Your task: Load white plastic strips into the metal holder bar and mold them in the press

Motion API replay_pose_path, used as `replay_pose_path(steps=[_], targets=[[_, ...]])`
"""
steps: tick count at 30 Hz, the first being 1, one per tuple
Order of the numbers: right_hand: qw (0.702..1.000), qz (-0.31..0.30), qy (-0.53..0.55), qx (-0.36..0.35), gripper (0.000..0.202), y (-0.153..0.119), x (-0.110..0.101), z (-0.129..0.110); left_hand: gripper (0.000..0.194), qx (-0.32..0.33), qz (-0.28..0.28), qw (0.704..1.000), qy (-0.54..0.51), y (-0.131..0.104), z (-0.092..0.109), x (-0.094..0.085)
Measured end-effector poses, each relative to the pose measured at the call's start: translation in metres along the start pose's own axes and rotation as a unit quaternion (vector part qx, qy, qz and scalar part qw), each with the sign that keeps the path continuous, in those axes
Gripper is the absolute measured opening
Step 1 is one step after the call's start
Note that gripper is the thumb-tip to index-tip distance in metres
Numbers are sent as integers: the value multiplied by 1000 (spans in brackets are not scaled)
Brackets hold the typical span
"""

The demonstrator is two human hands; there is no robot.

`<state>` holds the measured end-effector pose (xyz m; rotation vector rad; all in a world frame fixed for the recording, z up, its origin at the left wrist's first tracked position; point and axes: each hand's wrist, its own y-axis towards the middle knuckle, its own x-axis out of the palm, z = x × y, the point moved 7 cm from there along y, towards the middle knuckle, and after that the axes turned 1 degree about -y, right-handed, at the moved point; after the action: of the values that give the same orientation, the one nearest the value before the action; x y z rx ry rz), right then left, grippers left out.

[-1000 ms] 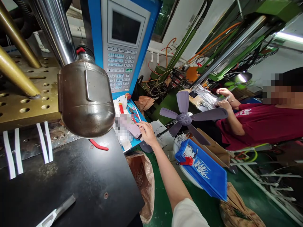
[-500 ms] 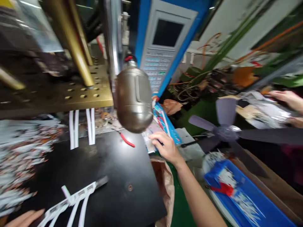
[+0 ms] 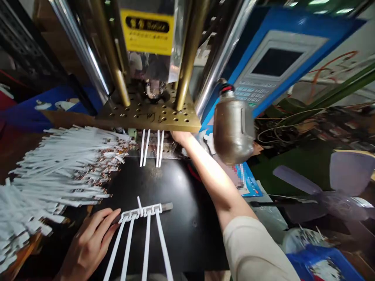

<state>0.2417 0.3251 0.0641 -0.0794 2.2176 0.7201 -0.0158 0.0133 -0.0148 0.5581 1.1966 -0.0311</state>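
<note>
My left hand (image 3: 90, 240) is closed on the left end of a slotted metal bar (image 3: 169, 207) above the black table. Several white cables (image 3: 146, 244) sit in its slots and hang toward me, and a short white piece sticks up from it. My right hand (image 3: 181, 137) reaches under the front edge of a brass press plate (image 3: 152, 121); its fingers are hidden there. Just left of that hand, white cables (image 3: 160, 150) stick out from beneath the plate over the table edge.
A big heap of white cables (image 3: 67, 160) lies on the left. A rounded metal lamp-like housing (image 3: 233, 130) hangs beside my right forearm. Behind it stands a blue control box (image 3: 263, 74). At the right are a fan (image 3: 340, 203) and a blue bin (image 3: 304, 255).
My view has swung left. My right hand has gone from beside the table to under the brass plate. The slotted bar is now more fully in view, with my left hand at its end.
</note>
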Motion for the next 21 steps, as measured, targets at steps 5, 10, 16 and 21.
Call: replay_pose_path(steps=[5,10,16,21], targets=[[997,-63,-47,6,26,-85,-8,-46,30,-4,-21,1000,-16,1,-2,2],[942,-321,40,-87,34,-221,2,-122,23,3,-34,998,-58,6,-8,9],[920,-323,202,-96,17,-213,32,-119,27,80,-80,989,-98,31,-4,7],[949,-224,223,5,29,-143,74,-109,25,98,-108,981,-125,41,4,2]])
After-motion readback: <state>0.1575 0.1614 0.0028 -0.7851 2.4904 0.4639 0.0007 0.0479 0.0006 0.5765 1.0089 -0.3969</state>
